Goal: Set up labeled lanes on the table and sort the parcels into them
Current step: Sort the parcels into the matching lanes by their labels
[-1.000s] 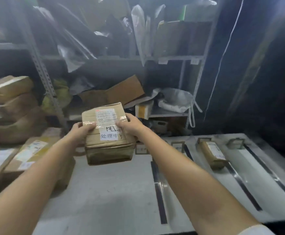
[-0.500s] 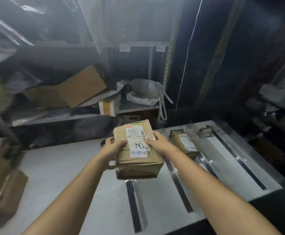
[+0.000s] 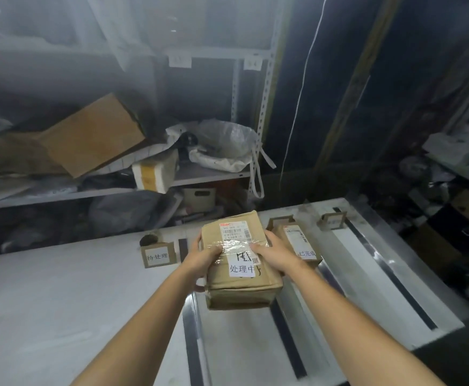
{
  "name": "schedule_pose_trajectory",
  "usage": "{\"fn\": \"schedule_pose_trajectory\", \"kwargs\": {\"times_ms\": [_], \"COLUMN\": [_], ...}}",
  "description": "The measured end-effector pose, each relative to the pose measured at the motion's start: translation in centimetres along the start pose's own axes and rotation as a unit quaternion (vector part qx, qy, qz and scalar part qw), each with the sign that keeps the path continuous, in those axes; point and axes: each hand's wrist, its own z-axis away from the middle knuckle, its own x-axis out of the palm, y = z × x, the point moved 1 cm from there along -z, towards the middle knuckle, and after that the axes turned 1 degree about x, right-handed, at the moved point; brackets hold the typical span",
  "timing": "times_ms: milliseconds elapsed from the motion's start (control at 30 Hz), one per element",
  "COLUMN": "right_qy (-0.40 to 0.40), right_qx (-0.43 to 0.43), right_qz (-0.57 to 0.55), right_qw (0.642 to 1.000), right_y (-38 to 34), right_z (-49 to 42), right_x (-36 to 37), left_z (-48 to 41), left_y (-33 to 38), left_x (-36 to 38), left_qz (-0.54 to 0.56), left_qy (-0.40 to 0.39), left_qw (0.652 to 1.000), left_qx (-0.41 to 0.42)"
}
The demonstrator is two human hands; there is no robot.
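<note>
Brown cardboard parcel with a white slip reading 处理中: held at both ends, low over the grey desk. The left hand grips the left end with its thumb on top, and the right hand grips the right end likewise.

Change over the last second: the parcel has travelled rightward from the left part of the desk. It now hangs over the lane bounded by two black tape strips. Whether its base touches the desk cannot be told.

Reference points:
- A folded card sign marked 待处理 stands at the head of the lane to the left.
- A second, narrow brown parcel marked 已完成 lies in the lane to the right, just beside the right hand.

Assessment: slip and lane probably match, but this lane's own sign is hidden behind the parcel. Set-down is pending.
</note>
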Motion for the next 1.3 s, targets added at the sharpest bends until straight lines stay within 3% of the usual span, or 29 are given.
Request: {"fn": "schedule_pose_trajectory", "kwargs": {"times_ms": [667,1000,1300], "right_qy": [-0.080,-0.039,-0.051], "right_qx": [0.093,0.081,0.074], "right_qz": [-0.042,-0.025,-0.035], "right_qw": [0.992,0.996,0.995], "right_y": [8.5,9.1,7.7], "right_z": [-9.4,-13.5,-15.3], "right_x": [1.8,3.2,2.7], "left_z": [-8.2,-12.8,-14.6], "left_y": [-5.2,-5.3,-4.3], "left_x": [5.1,3.5,3.0], "left_qz": [-0.010,-0.012,-0.017], "left_qy": [0.080,0.073,0.065], "left_qw": [0.989,0.991,0.993], "left_qx": [-0.122,-0.108,-0.098]}}
